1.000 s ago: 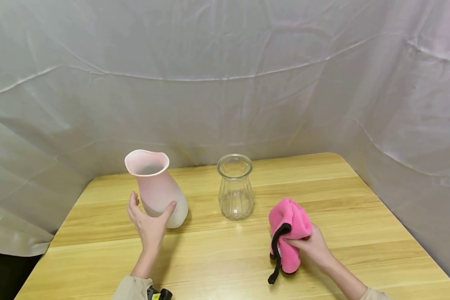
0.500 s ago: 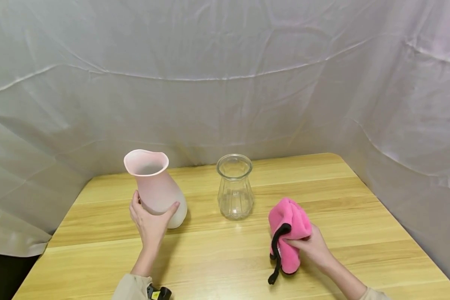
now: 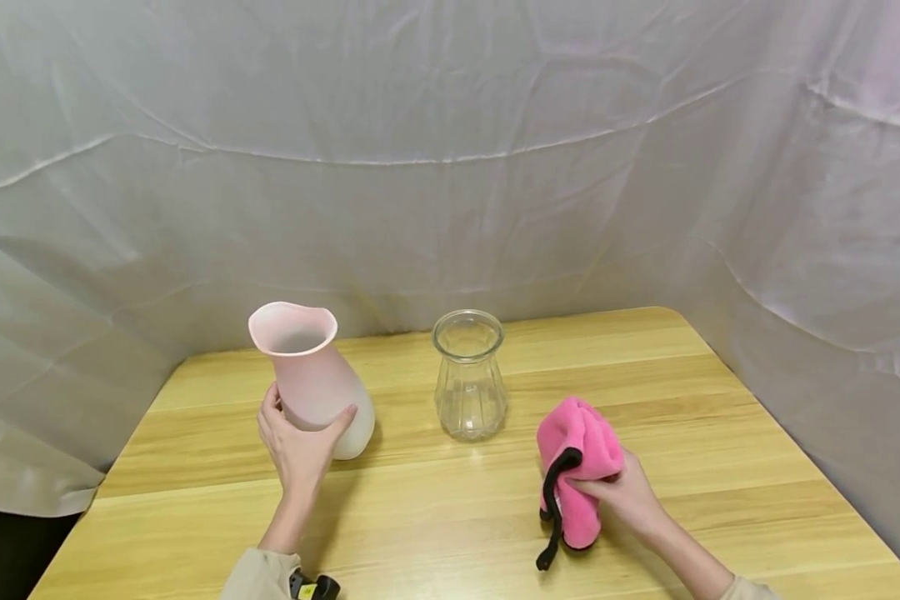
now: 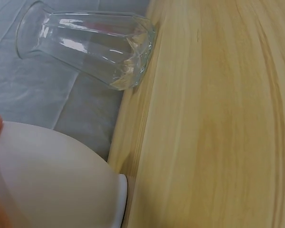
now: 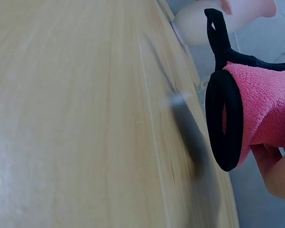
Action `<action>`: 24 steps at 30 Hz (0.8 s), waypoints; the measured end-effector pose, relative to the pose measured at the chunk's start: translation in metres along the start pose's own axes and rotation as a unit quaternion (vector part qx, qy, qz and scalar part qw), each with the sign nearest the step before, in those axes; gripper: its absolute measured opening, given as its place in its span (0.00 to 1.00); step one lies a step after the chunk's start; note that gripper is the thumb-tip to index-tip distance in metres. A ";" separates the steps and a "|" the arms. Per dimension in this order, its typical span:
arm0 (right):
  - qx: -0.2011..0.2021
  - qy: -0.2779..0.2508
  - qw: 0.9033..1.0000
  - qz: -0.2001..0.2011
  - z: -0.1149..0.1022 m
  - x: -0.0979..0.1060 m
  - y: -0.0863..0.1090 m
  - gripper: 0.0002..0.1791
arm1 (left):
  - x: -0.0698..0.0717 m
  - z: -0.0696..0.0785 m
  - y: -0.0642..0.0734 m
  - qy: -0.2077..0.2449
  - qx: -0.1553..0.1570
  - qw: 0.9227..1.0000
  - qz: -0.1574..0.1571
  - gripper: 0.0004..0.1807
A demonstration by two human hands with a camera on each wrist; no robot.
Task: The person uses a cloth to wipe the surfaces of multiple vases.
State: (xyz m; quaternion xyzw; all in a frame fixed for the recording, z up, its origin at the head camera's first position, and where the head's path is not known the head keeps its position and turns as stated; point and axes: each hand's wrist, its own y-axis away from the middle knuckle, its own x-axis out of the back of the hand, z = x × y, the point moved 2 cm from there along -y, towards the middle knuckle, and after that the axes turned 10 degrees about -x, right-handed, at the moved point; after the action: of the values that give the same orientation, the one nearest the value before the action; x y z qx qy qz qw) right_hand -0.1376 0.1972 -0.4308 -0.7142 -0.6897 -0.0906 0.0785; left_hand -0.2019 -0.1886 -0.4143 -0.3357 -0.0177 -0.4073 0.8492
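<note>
My left hand (image 3: 297,446) grips the lower body of a frosted vase (image 3: 317,379), pink at its wavy rim and fading to white below. The thumb lies along the near side and the fingers wrap the left side. In the left wrist view the white base of the vase (image 4: 61,175) is right at the tabletop. My right hand (image 3: 627,496) holds a bunched pink cloth (image 3: 579,450) with black edging, thumb on the near side. The cloth hangs close over the table, its black loop dangling, as the right wrist view of the cloth (image 5: 263,102) shows.
A clear ribbed glass vase (image 3: 471,396) stands upright between the two hands, toward the back. The wooden table (image 3: 435,517) has a grey-white fabric curtain (image 3: 450,208) behind it and on both sides. A black device (image 3: 315,587) is strapped at the left wrist.
The fingers of my left hand have closed in from slightly off the pink vase's left side to lie against it. The right hand and the cloth stay still.
</note>
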 end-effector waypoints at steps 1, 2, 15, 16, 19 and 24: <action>0.000 0.000 1.000 -0.002 0.000 0.000 0.000 0.22 | 0.001 0.000 0.000 0.000 0.002 1.000 -0.005 0.58; 0.001 0.002 1.000 -0.001 0.000 0.000 0.000 0.22 | 0.002 0.000 0.000 0.002 0.003 1.000 -0.011 0.57; 0.000 -0.003 1.000 -0.004 0.001 -0.001 0.000 0.21 | 0.014 0.004 0.006 0.030 -0.028 0.993 -0.107 0.56; -0.001 -0.005 1.000 -0.003 0.001 -0.001 0.000 0.21 | 0.015 0.004 0.007 0.039 -0.032 0.992 -0.116 0.56; 0.000 -0.006 1.000 -0.003 0.001 -0.001 0.000 0.20 | 0.017 0.004 0.007 0.066 -0.042 0.986 -0.149 0.56; 0.001 -0.004 1.000 -0.003 0.002 -0.001 0.000 0.20 | 0.022 0.011 0.011 0.091 -0.048 0.975 -0.199 0.55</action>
State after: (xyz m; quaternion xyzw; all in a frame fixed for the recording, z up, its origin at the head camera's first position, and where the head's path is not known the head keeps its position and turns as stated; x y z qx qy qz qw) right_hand -0.1377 0.1967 -0.4326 -0.7124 -0.6921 -0.0872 0.0768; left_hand -0.1768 -0.1925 -0.4050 -0.3274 0.0130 -0.5975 0.7319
